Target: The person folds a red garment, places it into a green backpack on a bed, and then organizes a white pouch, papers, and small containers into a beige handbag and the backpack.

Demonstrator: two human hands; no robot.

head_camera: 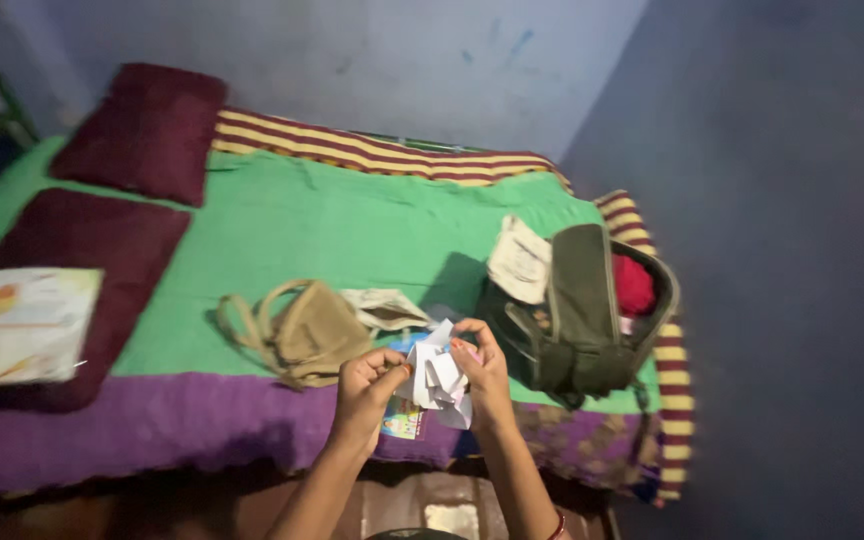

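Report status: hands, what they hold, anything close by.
Left hand and right hand both gripping crumpled white papers. Held over bed edge. Tan pouch left, open olive backpack right, both clear.

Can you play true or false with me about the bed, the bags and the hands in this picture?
1. Both hands hold white folded papers. True: the left hand and right hand grip them together.
2. The green backpack is zipped shut. False: it is open, with a red thing showing inside.
3. A tan bag lies on the bed. True.
4. The bedsheet is orange. False: it is green.
5. The dark red pillow sits beside the backpack. False: it is at the far corner, away from it.
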